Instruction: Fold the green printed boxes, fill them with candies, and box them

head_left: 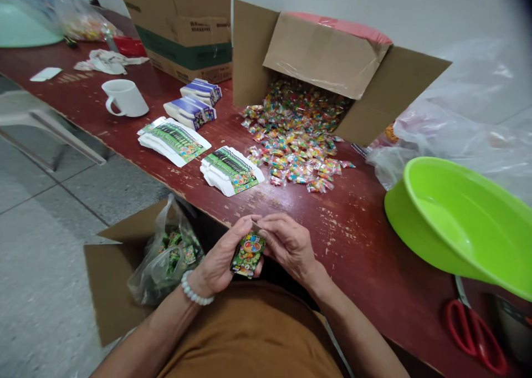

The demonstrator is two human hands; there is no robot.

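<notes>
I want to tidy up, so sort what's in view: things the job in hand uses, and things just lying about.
Likely part of the job:
- small green box, in left hand, right hand at its top
- flat green cartons
- wrapped candies
- bagged green boxes

Apparently just lying about:
- white mug
- crumpled cloth
- red-handled scissors

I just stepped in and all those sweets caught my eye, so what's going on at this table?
A person is handling a small green printed box at the table's edge. The left hand holds it while the right hand has its fingers at the top end. Ahead, wrapped sweets spill from an open carton on its side. Two stacks of flat green packs lie nearby. Below the table, an open cardboard box holds a clear bag of similar green boxes.
</notes>
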